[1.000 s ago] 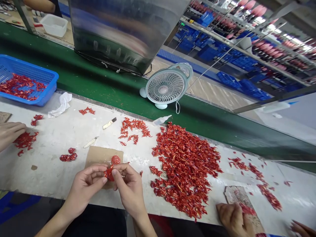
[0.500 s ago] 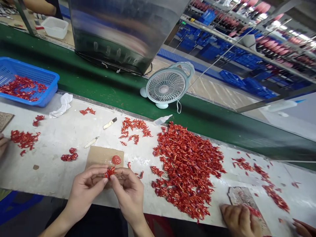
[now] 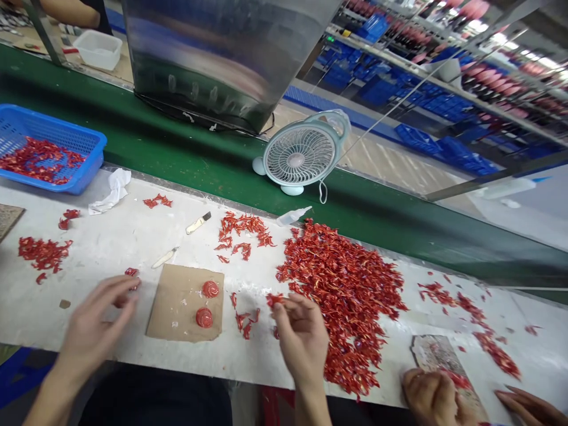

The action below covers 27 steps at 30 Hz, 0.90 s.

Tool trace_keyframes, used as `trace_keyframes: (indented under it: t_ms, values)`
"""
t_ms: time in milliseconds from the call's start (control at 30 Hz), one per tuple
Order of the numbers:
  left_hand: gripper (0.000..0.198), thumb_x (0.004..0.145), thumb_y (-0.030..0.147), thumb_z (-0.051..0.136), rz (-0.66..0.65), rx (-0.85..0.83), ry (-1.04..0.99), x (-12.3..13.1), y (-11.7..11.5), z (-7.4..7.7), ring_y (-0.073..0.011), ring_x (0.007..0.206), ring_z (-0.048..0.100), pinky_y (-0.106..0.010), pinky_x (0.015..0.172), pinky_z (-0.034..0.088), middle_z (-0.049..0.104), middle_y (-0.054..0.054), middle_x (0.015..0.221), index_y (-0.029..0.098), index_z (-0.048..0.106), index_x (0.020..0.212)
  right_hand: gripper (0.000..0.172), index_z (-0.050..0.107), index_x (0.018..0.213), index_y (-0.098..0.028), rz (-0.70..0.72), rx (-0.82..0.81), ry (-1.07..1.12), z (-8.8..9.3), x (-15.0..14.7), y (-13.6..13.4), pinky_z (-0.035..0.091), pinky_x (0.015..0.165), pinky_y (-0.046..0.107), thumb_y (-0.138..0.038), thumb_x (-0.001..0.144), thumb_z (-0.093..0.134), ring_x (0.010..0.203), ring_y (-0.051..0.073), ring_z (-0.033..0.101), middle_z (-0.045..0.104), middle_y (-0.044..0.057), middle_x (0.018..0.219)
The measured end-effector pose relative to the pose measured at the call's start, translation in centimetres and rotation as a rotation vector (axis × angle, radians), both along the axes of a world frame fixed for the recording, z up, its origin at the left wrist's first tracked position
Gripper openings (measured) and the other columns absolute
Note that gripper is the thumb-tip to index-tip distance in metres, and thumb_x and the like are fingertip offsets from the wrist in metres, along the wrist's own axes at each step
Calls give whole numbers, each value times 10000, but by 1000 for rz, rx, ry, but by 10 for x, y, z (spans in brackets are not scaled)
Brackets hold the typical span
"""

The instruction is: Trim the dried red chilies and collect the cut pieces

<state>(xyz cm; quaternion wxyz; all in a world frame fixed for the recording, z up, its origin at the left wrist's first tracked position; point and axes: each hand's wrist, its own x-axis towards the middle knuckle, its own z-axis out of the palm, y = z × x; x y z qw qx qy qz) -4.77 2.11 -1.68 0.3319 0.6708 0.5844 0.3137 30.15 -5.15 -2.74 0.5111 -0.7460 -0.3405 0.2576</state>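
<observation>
My left hand [image 3: 100, 313] is over the table left of the cardboard, thumb and bent fingers slightly apart. Its fingertips are beside a small dark-red glossy piece [image 3: 131, 271]; the other pieces there are mostly hidden behind the hand. Between the thumb and fingers of my right hand [image 3: 304, 337] is a small red pointed piece [image 3: 274, 300], at the left edge of a large heap of similar red pieces [image 3: 346, 296]. Two round red lumps [image 3: 204, 318] rest on the cardboard sheet [image 3: 173, 302]. Several loose red slivers [image 3: 244, 322] lie between the cardboard and my right hand.
Behind the cardboard lie a pale-handled pointed tool [image 3: 164, 258], a brush [image 3: 197, 223] and a clear bottle [image 3: 293, 216]. A blue basket [image 3: 89, 171] of red pieces stands at left, a fan [image 3: 299, 157] at back. Another person's hands [image 3: 430, 393] are at right.
My hands have separated from over the cardboard, the left going left and the right going right to the heap's edge. A second round lump on the cardboard has come into view.
</observation>
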Motion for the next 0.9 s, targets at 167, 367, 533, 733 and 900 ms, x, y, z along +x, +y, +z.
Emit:
trace_keyframes:
  t_ms: [167, 367, 533, 733, 900]
  values:
    - [284, 900, 433, 606, -19, -42, 313, -61, 22, -28, -217, 961, 681, -293, 797, 525, 664, -4, 1223, 315, 691, 1142, 424, 574, 1133, -192, -204, -260, -430, -12, 92, -13, 521, 787, 393, -433, 803, 686, 784, 242, 677, 705, 71, 885]
    - [261, 899, 474, 588, -29, -13, 374, -57, 19, -45, -239, 1060, 680, -306, 878, 512, 702, 15, 1183, 326, 693, 1086, 425, 619, 1127, -144, -249, -409, -712, -13, 126, -12, 486, 789, 415, -444, 827, 598, 778, 265, 650, 716, 112, 909]
    - [203, 881, 458, 609, 72, 20, 401, -46, 16, -43, -233, 909, 716, -308, 774, 521, 760, 29, 1059, 317, 678, 1009, 370, 718, 1128, -175, 189, -338, -689, 7, 90, -11, 489, 693, 378, -426, 898, 571, 697, 221, 572, 651, 92, 897]
    - [210, 825, 408, 690, 214, -133, 398, -47, 17, -46, -167, 708, 698, -259, 655, 525, 758, 60, 918, 322, 686, 1016, 360, 762, 1124, -268, 799, -452, -402, 8, 36, -2, 505, 801, 350, -147, 900, 507, 882, 220, 646, 669, 68, 1004]
    - [314, 865, 419, 634, 121, 8, 325, -41, 17, -42, -234, 883, 708, -310, 738, 555, 711, -12, 1131, 289, 663, 1150, 257, 767, 909, -256, 865, -498, -451, 8, 35, 5, 485, 754, 327, -134, 874, 543, 819, 218, 636, 671, 45, 883]
